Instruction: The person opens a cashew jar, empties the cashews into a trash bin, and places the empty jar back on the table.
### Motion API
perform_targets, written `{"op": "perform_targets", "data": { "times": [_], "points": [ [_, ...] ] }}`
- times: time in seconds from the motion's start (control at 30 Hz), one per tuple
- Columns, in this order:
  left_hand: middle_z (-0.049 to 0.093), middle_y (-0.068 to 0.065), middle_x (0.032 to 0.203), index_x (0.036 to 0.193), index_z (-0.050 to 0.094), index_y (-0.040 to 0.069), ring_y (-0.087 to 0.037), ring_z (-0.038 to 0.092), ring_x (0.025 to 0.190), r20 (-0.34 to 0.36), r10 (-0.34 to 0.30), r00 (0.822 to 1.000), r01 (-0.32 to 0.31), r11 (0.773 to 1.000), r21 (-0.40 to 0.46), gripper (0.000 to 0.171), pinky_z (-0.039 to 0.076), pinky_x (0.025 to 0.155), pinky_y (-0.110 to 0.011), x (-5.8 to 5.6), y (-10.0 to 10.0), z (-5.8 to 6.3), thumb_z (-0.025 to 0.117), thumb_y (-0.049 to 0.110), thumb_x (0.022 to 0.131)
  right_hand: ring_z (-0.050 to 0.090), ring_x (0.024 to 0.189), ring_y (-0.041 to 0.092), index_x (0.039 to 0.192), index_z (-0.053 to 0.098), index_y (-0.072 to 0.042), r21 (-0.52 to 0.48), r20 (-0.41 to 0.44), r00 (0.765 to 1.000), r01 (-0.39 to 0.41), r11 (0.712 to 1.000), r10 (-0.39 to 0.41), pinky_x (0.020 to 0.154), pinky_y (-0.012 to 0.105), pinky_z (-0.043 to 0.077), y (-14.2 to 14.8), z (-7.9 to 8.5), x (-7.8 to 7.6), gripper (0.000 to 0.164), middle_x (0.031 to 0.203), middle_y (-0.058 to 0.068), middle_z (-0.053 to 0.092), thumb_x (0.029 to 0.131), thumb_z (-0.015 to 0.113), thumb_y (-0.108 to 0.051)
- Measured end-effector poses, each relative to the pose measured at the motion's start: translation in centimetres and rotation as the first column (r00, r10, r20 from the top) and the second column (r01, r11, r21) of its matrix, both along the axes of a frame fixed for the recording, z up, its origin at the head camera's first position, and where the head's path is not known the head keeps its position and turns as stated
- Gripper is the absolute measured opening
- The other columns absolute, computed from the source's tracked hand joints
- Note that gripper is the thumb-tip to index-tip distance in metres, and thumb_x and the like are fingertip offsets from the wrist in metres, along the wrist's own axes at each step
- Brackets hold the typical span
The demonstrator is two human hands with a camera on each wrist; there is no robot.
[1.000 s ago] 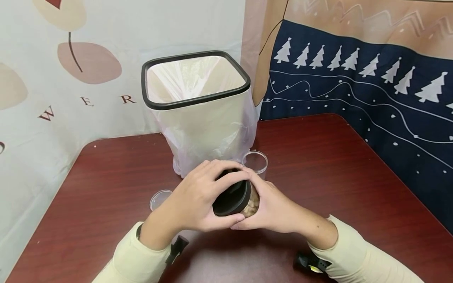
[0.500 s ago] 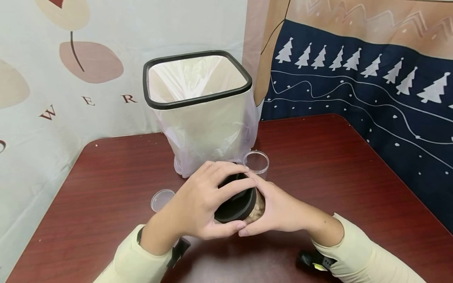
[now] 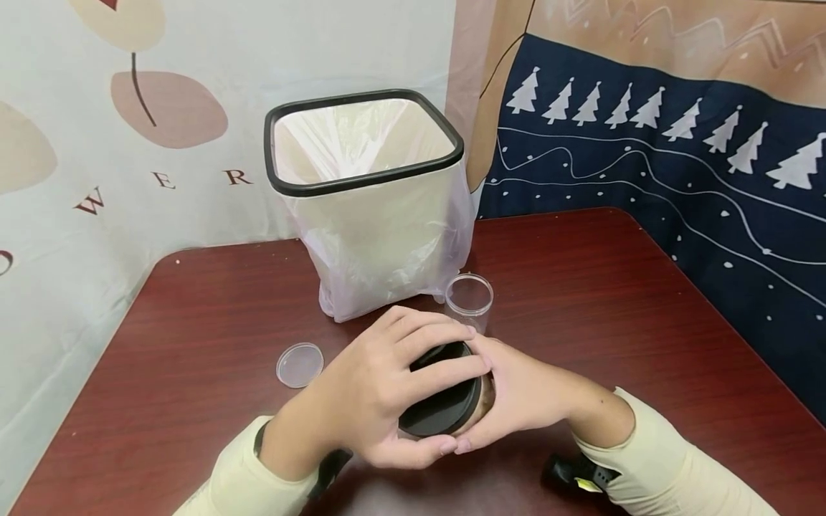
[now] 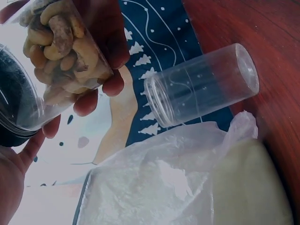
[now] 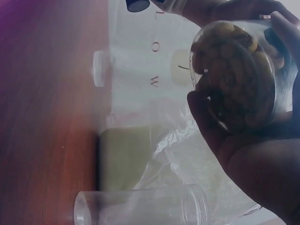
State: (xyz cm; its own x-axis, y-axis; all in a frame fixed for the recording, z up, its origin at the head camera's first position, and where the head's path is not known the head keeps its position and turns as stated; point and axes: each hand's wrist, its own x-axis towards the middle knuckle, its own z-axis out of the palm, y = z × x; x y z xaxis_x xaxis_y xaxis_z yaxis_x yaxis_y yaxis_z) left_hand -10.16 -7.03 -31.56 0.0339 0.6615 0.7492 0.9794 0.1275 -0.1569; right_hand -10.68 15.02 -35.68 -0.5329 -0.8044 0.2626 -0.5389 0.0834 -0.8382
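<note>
Both hands hold a clear plastic jar (image 4: 65, 51) of mixed nuts, cashews among them, over the near middle of the table. My left hand (image 3: 393, 387) grips its black screw lid (image 3: 445, 408), with the thumb and fingers spread round the edge. Round the jar's body curl the fingers of my right hand (image 3: 523, 390). The lid sits on the jar, which tilts with the lid toward the left and the head camera. Behind the hands stands an uncapped clear jar (image 3: 469, 297), its inside bare. Left of them lies a clear round lid (image 3: 300, 365).
A white bin (image 3: 381, 236) with a black rim and a thin pinkish liner bag stands at the back of the dark red table (image 3: 561, 272). The clear jar is right by its front corner. Printed cloths (image 3: 645, 158) hang behind the table.
Both hands and the nut jar have come lower and a little to the right. The left hand has turned with the black lid, and more of the clear lid on the table shows.
</note>
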Motion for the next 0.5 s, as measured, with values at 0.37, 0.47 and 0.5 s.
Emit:
{"op": "perform_targets", "data": {
  "times": [0.37,0.47,0.5],
  "points": [
    [0.067,-0.013,0.119,0.118,0.071,0.012,-0.026,0.063,0.114,-0.079,-0.057,0.995,0.053,0.998,-0.043,0.047,0.049,0.092,-0.036,0.98,0.55,0.51,0.053,0.044,0.089,0.060,0.113,0.009,0.133,0.048,-0.015,0.035,-0.113,0.977,-0.176,0.984,0.179,0.099,0.027,0.049,0.26,0.14,-0.38,0.076,0.123,-0.002,0.062,0.071,0.090,-0.029],
    [0.067,-0.012,0.118,0.117,0.072,0.013,-0.026,0.063,0.114,-0.085,-0.061,0.994,0.058,0.997,-0.041,0.046,0.049,0.091,-0.036,1.10,0.63,0.48,0.052,0.043,0.089,0.060,0.111,0.008,0.131,0.048,-0.014,0.038,-0.135,0.973,-0.186,0.982,0.189,0.098,0.027,0.050,0.23,0.05,-0.31,0.074,0.122,-0.001,0.062,0.072,0.089,-0.030],
    [0.067,-0.012,0.117,0.116,0.072,0.013,-0.026,0.063,0.113,-0.086,-0.061,0.994,0.058,0.998,-0.038,0.045,0.049,0.091,-0.036,1.10,0.64,0.46,0.052,0.042,0.088,0.060,0.111,0.008,0.130,0.048,-0.013,0.038,-0.136,0.973,-0.181,0.983,0.185,0.098,0.027,0.050,0.21,0.03,-0.27,0.073,0.122,-0.001,0.062,0.072,0.089,-0.030]
  ]
}}
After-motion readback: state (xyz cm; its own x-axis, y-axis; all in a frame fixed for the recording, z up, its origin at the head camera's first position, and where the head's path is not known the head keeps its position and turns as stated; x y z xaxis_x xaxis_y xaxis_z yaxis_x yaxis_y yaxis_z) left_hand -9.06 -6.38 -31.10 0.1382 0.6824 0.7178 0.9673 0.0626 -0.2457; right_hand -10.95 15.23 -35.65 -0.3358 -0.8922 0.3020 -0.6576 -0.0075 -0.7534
